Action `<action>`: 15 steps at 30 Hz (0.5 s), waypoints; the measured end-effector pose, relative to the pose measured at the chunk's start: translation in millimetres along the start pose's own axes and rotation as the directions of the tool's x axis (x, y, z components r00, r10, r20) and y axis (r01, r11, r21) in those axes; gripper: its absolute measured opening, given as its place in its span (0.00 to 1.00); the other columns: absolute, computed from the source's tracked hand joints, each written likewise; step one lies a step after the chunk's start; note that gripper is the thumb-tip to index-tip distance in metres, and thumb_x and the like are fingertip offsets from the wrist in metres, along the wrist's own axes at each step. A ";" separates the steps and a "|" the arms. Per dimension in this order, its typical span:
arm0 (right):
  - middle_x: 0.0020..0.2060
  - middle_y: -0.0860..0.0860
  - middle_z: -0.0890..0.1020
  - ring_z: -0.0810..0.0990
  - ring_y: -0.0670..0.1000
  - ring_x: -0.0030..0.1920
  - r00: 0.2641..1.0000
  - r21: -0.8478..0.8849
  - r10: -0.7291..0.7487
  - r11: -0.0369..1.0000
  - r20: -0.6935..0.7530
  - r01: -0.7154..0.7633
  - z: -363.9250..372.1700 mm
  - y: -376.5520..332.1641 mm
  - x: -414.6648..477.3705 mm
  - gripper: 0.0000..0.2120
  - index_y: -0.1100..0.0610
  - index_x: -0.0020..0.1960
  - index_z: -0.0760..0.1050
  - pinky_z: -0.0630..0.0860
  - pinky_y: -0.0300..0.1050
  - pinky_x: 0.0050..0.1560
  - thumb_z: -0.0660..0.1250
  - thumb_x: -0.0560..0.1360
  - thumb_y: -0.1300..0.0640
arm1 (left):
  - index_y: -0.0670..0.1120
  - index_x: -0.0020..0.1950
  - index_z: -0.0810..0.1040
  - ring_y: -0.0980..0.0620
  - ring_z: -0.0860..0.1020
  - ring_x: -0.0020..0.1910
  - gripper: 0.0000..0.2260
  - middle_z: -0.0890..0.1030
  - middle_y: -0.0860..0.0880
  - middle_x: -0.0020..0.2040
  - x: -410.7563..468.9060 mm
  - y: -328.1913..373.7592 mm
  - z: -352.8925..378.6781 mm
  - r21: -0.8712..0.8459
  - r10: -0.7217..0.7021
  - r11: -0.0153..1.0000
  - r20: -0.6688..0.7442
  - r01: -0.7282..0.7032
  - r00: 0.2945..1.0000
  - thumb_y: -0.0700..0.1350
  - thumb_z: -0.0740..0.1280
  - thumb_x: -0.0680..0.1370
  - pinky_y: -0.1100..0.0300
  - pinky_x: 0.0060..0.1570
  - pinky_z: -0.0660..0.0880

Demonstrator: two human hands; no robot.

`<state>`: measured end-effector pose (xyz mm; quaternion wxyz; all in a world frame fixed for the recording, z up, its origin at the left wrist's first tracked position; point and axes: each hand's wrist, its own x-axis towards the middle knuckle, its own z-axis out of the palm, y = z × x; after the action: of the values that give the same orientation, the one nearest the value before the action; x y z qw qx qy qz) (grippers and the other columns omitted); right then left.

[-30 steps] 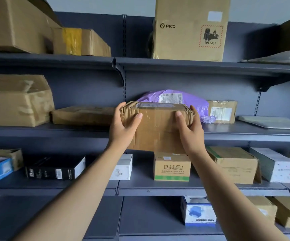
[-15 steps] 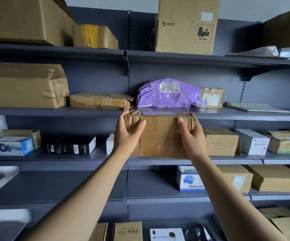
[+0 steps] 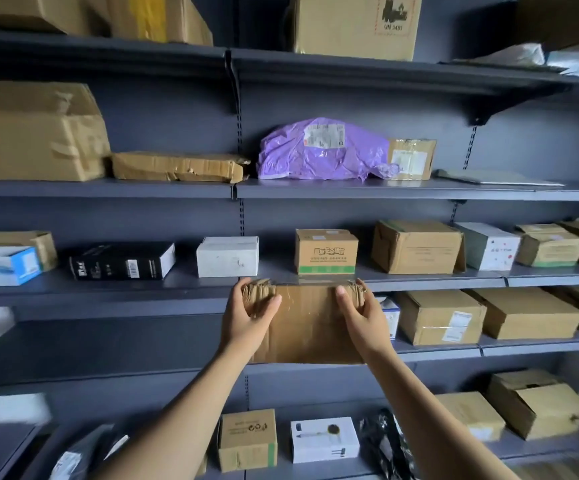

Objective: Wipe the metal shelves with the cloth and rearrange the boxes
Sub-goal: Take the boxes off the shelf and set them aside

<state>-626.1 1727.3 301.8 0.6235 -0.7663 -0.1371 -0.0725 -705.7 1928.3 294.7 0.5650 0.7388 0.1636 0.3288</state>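
Box: crumpled brown box (image 3: pixel 307 320) held in the air at picture centre, in front of the grey shelves (image 3: pixel 108 344).
Left hand (image 3: pixel 246 315): curled around the box's 9 o'clock end.
Right hand (image 3: pixel 361 315): curled around its 3 o'clock end.
Parcel: purple parcel (image 3: pixel 319 150) at 12 o'clock, two shelves up.
Carton: green-striped carton (image 3: pixel 326 251) just beyond the box's top edge.

Both forearms are bare to the frame's edge, and the left hand (image 3: pixel 246 315) and right hand (image 3: pixel 361 315) are ungloved.

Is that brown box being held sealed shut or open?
Shut. The brown box has clear tape running across its closed top and front, and no flap is lifted. Left hand and right hand grip its crumpled ends.
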 end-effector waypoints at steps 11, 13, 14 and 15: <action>0.69 0.51 0.77 0.73 0.51 0.70 0.993 -0.035 0.103 0.994 0.060 -0.101 34.4 93.9 40.1 0.43 0.49 0.78 0.66 0.69 0.52 0.73 0.66 0.70 0.26 | 0.55 0.73 0.67 0.48 0.75 0.63 0.30 0.75 0.51 0.65 33.1 -96.2 39.4 0.109 -0.129 0.986 0.032 0.125 0.991 0.57 0.75 0.74 0.56 0.58 0.72; 0.68 0.51 0.78 0.74 0.51 0.69 0.992 -0.039 0.108 0.994 0.061 -0.106 42.6 112.4 53.1 0.42 0.50 0.77 0.67 0.69 0.51 0.72 0.67 0.71 0.28 | 0.56 0.72 0.68 0.48 0.75 0.62 0.30 0.76 0.51 0.65 45.4 -116.9 48.1 0.120 -0.149 0.982 0.038 0.144 0.988 0.58 0.75 0.74 0.55 0.58 0.73; 0.68 0.52 0.78 0.74 0.51 0.69 0.992 -0.039 0.108 0.994 0.064 -0.105 47.4 123.8 59.9 0.41 0.51 0.77 0.67 0.69 0.50 0.72 0.67 0.72 0.29 | 0.57 0.71 0.68 0.48 0.75 0.62 0.30 0.76 0.52 0.65 52.0 -128.7 52.2 0.119 -0.159 0.981 0.040 0.153 0.987 0.59 0.75 0.73 0.55 0.58 0.73; 0.68 0.52 0.77 0.74 0.51 0.69 0.990 -0.036 0.117 0.993 0.073 -0.115 51.8 133.3 64.8 0.39 0.52 0.77 0.67 0.69 0.49 0.72 0.68 0.74 0.32 | 0.58 0.70 0.68 0.48 0.76 0.62 0.30 0.76 0.52 0.65 58.0 -140.7 56.4 0.121 -0.166 0.980 0.044 0.159 0.985 0.60 0.75 0.72 0.55 0.58 0.73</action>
<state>-527.4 1760.9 184.3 0.6087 -0.7851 -0.1144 -0.0095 -607.3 1966.2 171.4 0.5498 0.7635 0.2273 0.2513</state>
